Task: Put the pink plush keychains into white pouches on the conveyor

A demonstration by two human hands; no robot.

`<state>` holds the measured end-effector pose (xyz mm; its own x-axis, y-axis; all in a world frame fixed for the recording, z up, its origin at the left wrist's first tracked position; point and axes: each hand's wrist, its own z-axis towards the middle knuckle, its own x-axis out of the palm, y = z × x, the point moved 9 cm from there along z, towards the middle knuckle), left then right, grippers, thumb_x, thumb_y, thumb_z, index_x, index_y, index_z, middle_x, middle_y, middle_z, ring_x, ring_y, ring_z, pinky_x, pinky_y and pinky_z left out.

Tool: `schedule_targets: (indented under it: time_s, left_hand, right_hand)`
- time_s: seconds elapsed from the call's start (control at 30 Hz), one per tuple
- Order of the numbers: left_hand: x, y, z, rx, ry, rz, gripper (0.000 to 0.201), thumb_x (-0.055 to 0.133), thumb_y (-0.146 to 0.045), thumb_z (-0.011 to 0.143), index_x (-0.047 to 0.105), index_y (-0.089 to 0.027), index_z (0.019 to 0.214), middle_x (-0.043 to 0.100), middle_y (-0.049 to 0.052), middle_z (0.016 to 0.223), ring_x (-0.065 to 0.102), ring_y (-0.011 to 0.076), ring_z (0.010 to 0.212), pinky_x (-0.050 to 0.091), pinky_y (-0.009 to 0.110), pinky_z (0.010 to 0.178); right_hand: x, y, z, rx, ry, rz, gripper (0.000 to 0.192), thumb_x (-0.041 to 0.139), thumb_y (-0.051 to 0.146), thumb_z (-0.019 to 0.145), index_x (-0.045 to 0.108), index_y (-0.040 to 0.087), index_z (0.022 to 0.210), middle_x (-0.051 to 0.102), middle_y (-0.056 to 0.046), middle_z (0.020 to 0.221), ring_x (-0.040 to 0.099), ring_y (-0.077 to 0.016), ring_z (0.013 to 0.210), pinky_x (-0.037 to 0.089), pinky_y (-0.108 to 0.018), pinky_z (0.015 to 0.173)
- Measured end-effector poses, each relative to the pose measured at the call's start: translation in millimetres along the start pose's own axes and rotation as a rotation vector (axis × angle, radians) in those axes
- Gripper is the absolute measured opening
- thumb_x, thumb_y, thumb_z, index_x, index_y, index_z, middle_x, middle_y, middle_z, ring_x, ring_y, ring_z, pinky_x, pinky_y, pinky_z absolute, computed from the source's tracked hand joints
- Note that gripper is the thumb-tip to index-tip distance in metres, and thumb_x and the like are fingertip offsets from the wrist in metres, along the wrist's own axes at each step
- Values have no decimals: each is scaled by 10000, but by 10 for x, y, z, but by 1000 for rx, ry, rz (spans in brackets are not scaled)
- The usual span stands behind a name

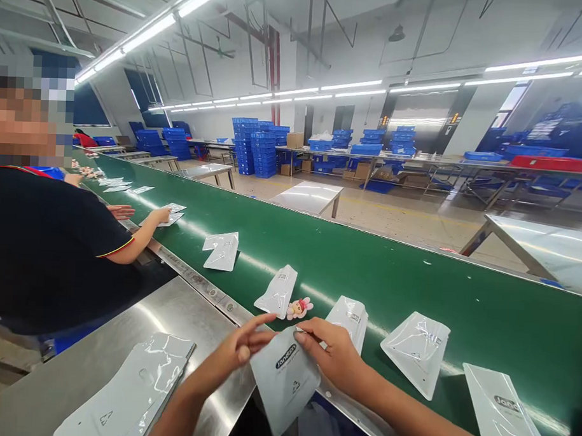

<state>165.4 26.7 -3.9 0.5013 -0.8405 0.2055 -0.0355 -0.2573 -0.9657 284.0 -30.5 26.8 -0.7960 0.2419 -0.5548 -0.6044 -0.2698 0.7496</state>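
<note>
Between my hands is a pale grey plastic pouch point(285, 383) with a dark printed label and a recycling mark, tilted over the belt's near edge. My right hand point(336, 356) pinches its top edge between thumb and fingers. At its upper left, my left hand point(233, 353) has the index finger stretched out and the thumb apart; its other fingertips are partly hidden behind the pouch. Just beyond, a small pink plush toy point(300, 308) with a red band lies on the belt beside another pouch point(279, 292). A stack of pouches point(132, 384) rests at lower left.
The green conveyor belt point(347, 258) runs across, carrying several more pouches, including one at right point(417, 353). A steel side table point(211, 329) adjoins it. At left a co-worker in a dark shirt point(51, 254) handles pouches. Blue crates point(255, 147) stand behind.
</note>
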Motion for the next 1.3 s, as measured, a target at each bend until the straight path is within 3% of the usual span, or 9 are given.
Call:
schedule_targets:
  time_s: [0.1, 0.2, 0.37, 0.53, 0.7, 0.8, 0.97, 1.2, 1.3]
  left_hand:
    - [200, 367, 31, 49, -7, -185, 956, 694, -685, 487, 484, -194, 1280, 581, 152, 1202, 502, 356, 1133, 375, 452, 952]
    - [298, 719, 62, 66, -118, -308, 943, 697, -718, 417, 575, -176, 1180, 605, 148, 1170, 470, 389, 1159, 363, 468, 979]
    - [175, 1202, 40, -198, -430, -378, 698, 752, -546, 547, 595, -167, 1111, 671, 129, 1037, 565, 340, 1059, 440, 447, 917]
    - [21, 1145, 16, -193, -629, -268, 544, 749, -486, 584, 633, -177, 1016, 684, 90, 994, 592, 276, 1018, 464, 377, 887]
    - [132, 956, 33, -102, -528, -27, 456, 747, -515, 551, 653, -121, 761, 660, 51, 716, 600, 217, 747, 455, 299, 708]
    - [246, 884, 42, -69, -459, 60, 405, 743, -488, 558, 606, -128, 681, 579, 6, 613, 515, 151, 612, 392, 247, 597]
    - [377, 782, 82, -91, -398, 223, 308, 713, -402, 613, 621, -141, 748, 542, -13, 643, 455, 137, 615, 349, 231, 580]
    - [644, 727, 97, -48, -184, 253, 325, 712, -350, 642, 646, -145, 885, 597, -3, 736, 495, 154, 686, 367, 235, 625]
    - [662, 748, 64, -16, -163, 173, 391, 721, -370, 645, 629, -132, 941, 603, 10, 774, 508, 153, 699, 374, 232, 616]
  right_hand:
    - [0, -292, -143, 252, -104, 229, 276, 435, 388, 903, 636, 199, 918, 648, -23, 841, 582, -148, 757, 464, -247, 666]
    - [-18, -405, -249, 333, -187, 291, 302, 452, 425, 886, 640, 193, 927, 643, -27, 868, 572, -161, 796, 461, -262, 699]
    - [90, -430, -245, 302, 35, 269, 350, 438, 466, 884, 649, 188, 907, 649, -15, 833, 577, -141, 733, 449, -236, 635]
    - [-309, -987, -64, 488, -25, -163, 392, 381, 457, 909, 589, 162, 1061, 658, -85, 932, 601, -201, 866, 446, -312, 755]
    - [-236, -1328, 46, 544, 138, -128, 192, 567, 343, 814, 618, 157, 822, 647, -13, 651, 596, -137, 551, 458, -243, 557]
    - [-453, -1110, 40, 474, 25, -130, 163, 528, 311, 835, 595, 165, 859, 649, -23, 776, 594, -126, 656, 459, -242, 622]
    - [-893, -289, -85, 229, -107, 70, 186, 527, 360, 845, 593, 201, 914, 622, -8, 824, 558, -112, 667, 448, -234, 617]
    - [-455, 33, -284, 206, 208, -104, 130, 640, 291, 779, 563, 202, 834, 602, 27, 716, 548, -112, 647, 450, -229, 606]
    - [-287, 222, -295, -28, 263, -177, 144, 543, 289, 859, 630, 210, 776, 606, -31, 1085, 535, -176, 1016, 427, -323, 879]
